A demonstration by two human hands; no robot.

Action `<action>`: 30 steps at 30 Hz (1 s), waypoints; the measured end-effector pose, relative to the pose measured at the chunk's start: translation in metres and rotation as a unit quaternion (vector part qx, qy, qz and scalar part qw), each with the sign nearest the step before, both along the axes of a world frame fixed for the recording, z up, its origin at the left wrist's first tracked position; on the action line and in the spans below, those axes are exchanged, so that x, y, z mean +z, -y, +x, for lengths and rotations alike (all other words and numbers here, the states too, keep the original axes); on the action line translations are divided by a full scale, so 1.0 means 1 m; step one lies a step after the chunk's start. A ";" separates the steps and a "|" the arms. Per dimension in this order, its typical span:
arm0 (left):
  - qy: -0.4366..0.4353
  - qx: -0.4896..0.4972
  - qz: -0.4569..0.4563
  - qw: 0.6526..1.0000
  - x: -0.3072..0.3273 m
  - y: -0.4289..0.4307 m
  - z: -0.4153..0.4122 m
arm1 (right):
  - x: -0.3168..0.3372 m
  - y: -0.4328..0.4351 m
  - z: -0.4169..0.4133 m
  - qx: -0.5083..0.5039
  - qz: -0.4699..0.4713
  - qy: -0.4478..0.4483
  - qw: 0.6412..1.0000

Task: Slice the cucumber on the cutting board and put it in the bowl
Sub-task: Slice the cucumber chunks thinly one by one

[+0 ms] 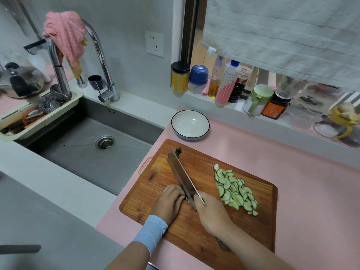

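The right hand [212, 213] grips the knife [181, 176]. The left hand [171, 201] curls over the cucumber [186, 200]; fingertips are best tucked clear.

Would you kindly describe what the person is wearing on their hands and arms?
Both hands are bare, with no gloves, rings or watch visible. The left hand has a light blue cuff around the wrist and lower forearm, with bare arm above it. The right hand and forearm are uncovered; a small dark mark shows on that forearm.

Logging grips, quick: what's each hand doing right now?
Left hand: fingers curled on the cucumber.
Right hand: gripping the knife.
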State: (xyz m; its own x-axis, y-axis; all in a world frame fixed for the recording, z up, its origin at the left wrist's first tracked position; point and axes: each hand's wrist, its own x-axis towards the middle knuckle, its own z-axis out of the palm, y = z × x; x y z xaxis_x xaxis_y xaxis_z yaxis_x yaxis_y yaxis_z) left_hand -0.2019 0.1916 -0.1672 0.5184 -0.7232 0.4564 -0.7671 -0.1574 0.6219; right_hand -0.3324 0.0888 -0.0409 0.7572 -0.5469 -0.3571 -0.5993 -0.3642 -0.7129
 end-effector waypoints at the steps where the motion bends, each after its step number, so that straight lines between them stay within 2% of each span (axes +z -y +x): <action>1: 0.000 0.001 0.000 1.000 0.000 0.000 0.000 | 0.001 0.000 -0.002 -0.003 0.003 0.001 1.000; 8: -0.004 0.000 0.000 1.000 0.000 0.001 0.000 | 0.001 -0.001 -0.015 -0.003 0.021 -0.008 1.000; 30: -0.037 0.011 -0.023 0.999 -0.004 0.000 0.002 | -0.003 -0.002 0.006 0.003 -0.002 -0.036 0.999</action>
State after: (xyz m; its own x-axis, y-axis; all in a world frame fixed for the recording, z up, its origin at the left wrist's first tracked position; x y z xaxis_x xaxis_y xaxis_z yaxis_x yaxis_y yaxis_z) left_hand -0.2002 0.1917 -0.1715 0.5671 -0.6904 0.4492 -0.7161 -0.1437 0.6830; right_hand -0.3261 0.0909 -0.0436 0.7326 -0.5441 -0.4089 -0.6469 -0.3696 -0.6670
